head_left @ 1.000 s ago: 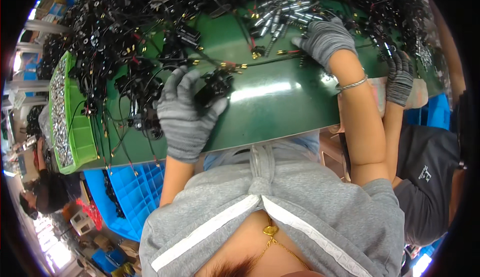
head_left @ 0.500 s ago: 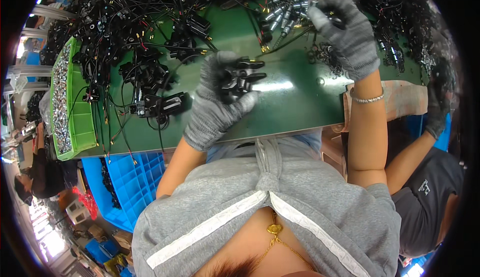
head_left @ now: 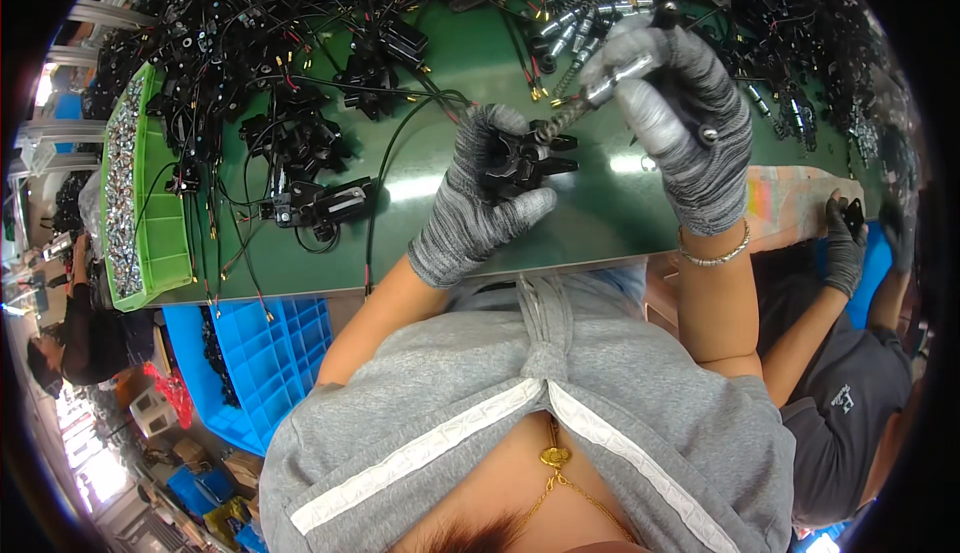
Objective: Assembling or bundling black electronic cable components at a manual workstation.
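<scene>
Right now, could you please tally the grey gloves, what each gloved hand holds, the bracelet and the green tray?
Grey gloves, on left hand and right hand: 2
Black part in left hand: 1
Silver cable in right hand: 1
Bracelet: 1
Green tray: 1
Total: 6

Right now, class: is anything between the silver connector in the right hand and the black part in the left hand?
Nothing visible. The connector in the right hand sits just up-right of the black part held by the left hand, with only its coiled cable in the gap.
</scene>
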The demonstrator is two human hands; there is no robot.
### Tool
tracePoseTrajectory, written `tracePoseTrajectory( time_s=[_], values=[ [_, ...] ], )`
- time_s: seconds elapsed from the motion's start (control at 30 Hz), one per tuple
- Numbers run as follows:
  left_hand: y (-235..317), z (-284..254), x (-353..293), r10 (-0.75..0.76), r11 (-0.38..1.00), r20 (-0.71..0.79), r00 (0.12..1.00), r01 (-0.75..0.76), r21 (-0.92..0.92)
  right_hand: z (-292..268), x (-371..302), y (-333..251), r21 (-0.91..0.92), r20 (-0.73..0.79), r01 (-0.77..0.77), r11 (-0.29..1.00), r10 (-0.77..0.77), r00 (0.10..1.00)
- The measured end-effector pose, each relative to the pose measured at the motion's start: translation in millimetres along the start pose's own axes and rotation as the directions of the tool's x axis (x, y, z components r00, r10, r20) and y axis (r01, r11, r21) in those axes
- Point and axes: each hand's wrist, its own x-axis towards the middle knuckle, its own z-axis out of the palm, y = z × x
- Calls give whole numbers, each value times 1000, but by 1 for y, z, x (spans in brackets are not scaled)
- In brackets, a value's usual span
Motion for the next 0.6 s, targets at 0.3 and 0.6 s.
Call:
tracePoseTrajectory(
  time_s=[0.3,0.6],
  values=[
    [-6,-2,-10,4,999,-106,994,1,48,20,-13,-3,-667,296,191,720,21,955],
    [12,-2,-1,-88,976,-82,993,69,-208,-30,-16,-4,74,-344,24,997,3,939]
  ],
)
